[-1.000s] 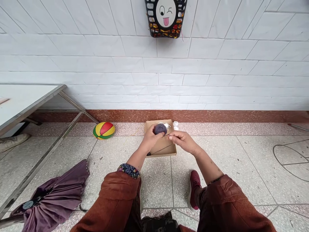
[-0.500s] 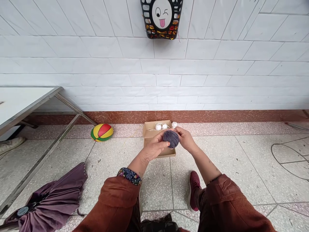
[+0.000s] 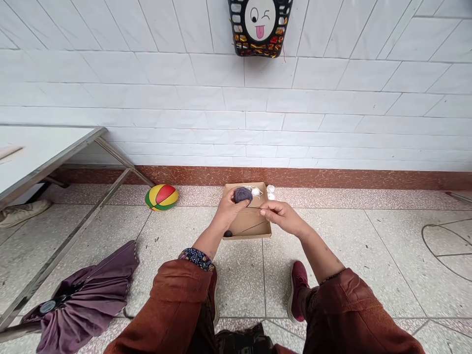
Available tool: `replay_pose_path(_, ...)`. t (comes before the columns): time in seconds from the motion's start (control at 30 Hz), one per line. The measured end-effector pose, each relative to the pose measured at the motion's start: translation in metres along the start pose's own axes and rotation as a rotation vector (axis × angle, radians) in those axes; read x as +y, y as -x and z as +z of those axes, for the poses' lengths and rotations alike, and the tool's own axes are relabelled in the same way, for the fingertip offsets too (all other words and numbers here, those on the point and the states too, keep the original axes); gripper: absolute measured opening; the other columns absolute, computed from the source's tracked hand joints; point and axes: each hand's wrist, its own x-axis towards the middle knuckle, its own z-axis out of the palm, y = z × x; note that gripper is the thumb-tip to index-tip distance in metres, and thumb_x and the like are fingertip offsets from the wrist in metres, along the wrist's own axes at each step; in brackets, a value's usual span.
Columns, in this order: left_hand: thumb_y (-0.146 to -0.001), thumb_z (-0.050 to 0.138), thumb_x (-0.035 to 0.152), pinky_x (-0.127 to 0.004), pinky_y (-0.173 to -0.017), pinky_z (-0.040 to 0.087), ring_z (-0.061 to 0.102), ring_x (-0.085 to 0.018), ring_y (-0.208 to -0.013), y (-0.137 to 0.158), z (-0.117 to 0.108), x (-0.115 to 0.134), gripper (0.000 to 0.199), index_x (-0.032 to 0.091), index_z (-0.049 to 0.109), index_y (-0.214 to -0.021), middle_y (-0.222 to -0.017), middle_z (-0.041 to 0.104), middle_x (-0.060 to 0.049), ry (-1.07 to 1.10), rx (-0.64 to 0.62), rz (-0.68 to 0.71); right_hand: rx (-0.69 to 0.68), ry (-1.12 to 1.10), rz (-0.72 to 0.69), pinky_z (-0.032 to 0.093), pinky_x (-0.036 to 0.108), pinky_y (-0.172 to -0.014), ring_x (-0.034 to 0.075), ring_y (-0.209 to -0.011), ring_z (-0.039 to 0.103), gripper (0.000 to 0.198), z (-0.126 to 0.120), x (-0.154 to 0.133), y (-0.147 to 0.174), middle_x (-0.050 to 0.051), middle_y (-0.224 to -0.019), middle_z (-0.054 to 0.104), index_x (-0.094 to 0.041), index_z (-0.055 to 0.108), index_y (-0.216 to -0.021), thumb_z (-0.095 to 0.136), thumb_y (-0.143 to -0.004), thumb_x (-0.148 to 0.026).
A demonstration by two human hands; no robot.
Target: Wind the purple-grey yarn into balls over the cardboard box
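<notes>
My left hand (image 3: 227,212) is closed around a dark grey-purple ball of yarn (image 3: 242,195) above an open cardboard box (image 3: 254,230). My right hand (image 3: 282,216) pinches a strand of dark yarn (image 3: 254,208) that runs across from the ball. Inside the near part of the box lies a small dark ball (image 3: 228,233), with a dark strand stretching from it toward the right side. A white yarn ball (image 3: 255,191) sits in the far part of the box, partly hidden behind the held ball. More white balls (image 3: 271,189) rest on the floor just right of the box.
A striped toy ball (image 3: 161,197) lies by a metal-legged table (image 3: 59,147) on the left. Nearer is a folded purple umbrella (image 3: 88,295). A black basket (image 3: 261,27) hangs on the tiled wall. A wire frame (image 3: 429,246) is at the right.
My left hand has moved the yarn ball leftward. My right hand has come away from it, drawing a strand between them. The small dark ball in the box now shows.
</notes>
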Motion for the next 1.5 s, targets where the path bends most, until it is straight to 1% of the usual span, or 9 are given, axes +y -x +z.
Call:
replay_pose_path(0.17, -0.064, 0.078, 0.02, -0.04, -0.096, 0.043, 0.059, -0.025, -0.106, 0.015, 0.009, 0.003, 0.067, 0.021, 0.059, -0.129, -0.118, 0.062, -0.009, -0.137, -0.373, -0.004, 0.213, -0.027, -0.017, 0.04, 0.026, -0.064, 0.014, -0.068, 0.049, 0.031, -0.015, 0.001, -0.001, 0.001, -0.077, 0.058, -0.019, 0.066, -0.087, 0.057, -0.092, -0.048)
replay_pose_path(0.33, -0.07, 0.077, 0.019, -0.041, -0.094, 0.044, 0.058, -0.025, -0.108, 0.03, 0.023, 0.008, 0.093, 0.029, 0.032, -0.15, -0.12, 0.06, -0.009, 0.092, -0.703, -0.07, 0.347, 0.105, 0.003, 0.042, 0.028, -0.069, 0.016, -0.071, 0.053, 0.024, -0.015, 0.018, -0.005, 0.0, -0.075, 0.059, -0.021, 0.064, -0.083, 0.057, -0.091, -0.043)
replay_pose_path(0.5, -0.069, 0.08, 0.019, -0.039, -0.098, 0.043, 0.054, -0.027, -0.12, 0.031, 0.031, 0.011, 0.079, 0.029, 0.048, -0.141, -0.132, 0.056, -0.01, 0.377, -0.629, -0.108, 0.357, 0.188, 0.077, 0.041, 0.026, -0.067, 0.016, -0.069, 0.053, 0.024, -0.009, 0.03, -0.005, 0.0, -0.074, 0.059, -0.021, 0.06, -0.078, 0.052, -0.093, -0.038)
replay_pose_path(0.7, -0.07, 0.08, 0.022, -0.038, -0.099, 0.043, 0.06, -0.022, -0.108, 0.017, 0.027, 0.008, 0.046, 0.019, 0.066, -0.113, -0.115, 0.066, -0.009, 0.507, -0.324, -0.093, 0.187, 0.335, 0.123, 0.038, 0.024, -0.063, 0.015, -0.066, 0.052, 0.018, 0.002, 0.04, -0.003, 0.0, -0.072, 0.058, -0.02, 0.059, -0.081, 0.048, -0.094, -0.027)
replay_pose_path(0.9, -0.066, 0.081, 0.024, -0.036, -0.099, 0.042, 0.06, -0.02, -0.103, -0.002, 0.009, 0.004, 0.054, 0.019, 0.063, -0.117, -0.111, 0.066, -0.005, 0.175, -0.142, -0.002, -0.055, 0.304, 0.011, 0.039, 0.025, -0.067, 0.013, -0.068, 0.052, 0.02, 0.011, 0.024, 0.001, 0.0, -0.075, 0.059, -0.02, 0.062, -0.085, 0.049, -0.096, -0.03)
replay_pose_path(1.07, -0.068, 0.076, 0.027, -0.04, -0.1, 0.041, 0.059, -0.024, -0.107, -0.002, 0.001, -0.002, 0.061, 0.021, 0.059, -0.126, -0.114, 0.065, -0.007, -0.155, -0.2, 0.041, -0.014, -0.003, 0.046, 0.036, 0.024, -0.059, 0.012, -0.061, 0.044, 0.026, -0.005, 0.003, 0.004, -0.002, -0.067, 0.051, -0.019, 0.063, -0.083, 0.054, -0.094, -0.041)
replay_pose_path(1.3, -0.073, 0.069, 0.023, -0.04, -0.092, 0.042, 0.058, -0.024, -0.097, 0.021, 0.01, 0.009, 0.085, 0.024, 0.034, -0.151, -0.111, 0.064, -0.007, -0.315, -0.567, 0.011, 0.274, -0.101, 0.031, 0.039, 0.026, -0.065, 0.013, -0.066, 0.047, 0.025, -0.018, 0.011, 0.0, -0.001, -0.071, 0.055, -0.019, 0.063, -0.082, 0.062, -0.088, -0.043)
replay_pose_path(1.4, -0.075, 0.066, 0.022, -0.039, -0.09, 0.042, 0.057, -0.021, -0.092, 0.03, 0.017, 0.015, 0.095, 0.026, 0.016, -0.156, -0.113, 0.063, -0.006, -0.237, -0.674, -0.019, 0.354, 0.0, 0.05, 0.037, 0.026, -0.062, 0.013, -0.062, 0.045, 0.022, -0.014, 0.019, -0.003, -0.002, -0.068, 0.054, -0.019, 0.064, -0.081, 0.064, -0.086, -0.041)
replay_pose_path(1.5, -0.074, 0.065, 0.023, -0.037, -0.092, 0.041, 0.055, -0.021, -0.101, 0.035, 0.024, 0.015, 0.094, 0.031, 0.018, -0.156, -0.134, 0.053, -0.008, -0.006, -0.663, -0.035, 0.361, 0.08, 0.058, 0.038, 0.026, -0.063, 0.014, -0.063, 0.048, 0.021, -0.008, 0.024, -0.006, -0.001, -0.07, 0.057, -0.02, 0.063, -0.079, 0.063, -0.085, -0.04)
